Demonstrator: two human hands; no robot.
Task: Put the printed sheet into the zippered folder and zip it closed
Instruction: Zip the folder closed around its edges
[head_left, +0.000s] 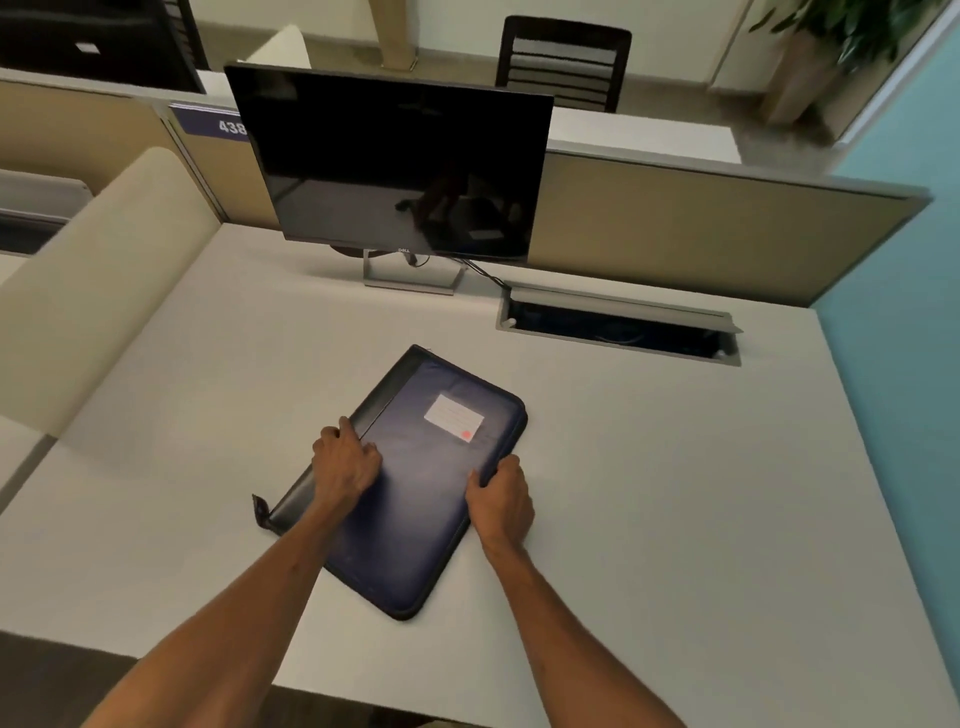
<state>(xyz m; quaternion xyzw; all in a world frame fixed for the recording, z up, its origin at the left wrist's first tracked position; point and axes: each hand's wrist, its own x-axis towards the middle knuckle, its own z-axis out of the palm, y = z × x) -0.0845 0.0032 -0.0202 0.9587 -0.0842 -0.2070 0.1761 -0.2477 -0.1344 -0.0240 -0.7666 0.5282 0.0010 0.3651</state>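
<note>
A dark blue zippered folder (415, 483) lies flat and slanted on the white desk (675, 493), with a small white label (453, 415) with a red dot on its cover. Its black spine runs along the left edge. My left hand (345, 462) rests on that left edge with its fingers curled over the cover. My right hand (498, 499) grips the folder's right edge, thumb on top. No printed sheet is visible anywhere. Whether the zipper is closed cannot be told.
A dark monitor (395, 166) on a metal stand (410, 273) stands at the back of the desk. An open cable hatch (618, 327) is set into the desk at the back right. Beige partitions (675, 228) border the desk behind and to the left.
</note>
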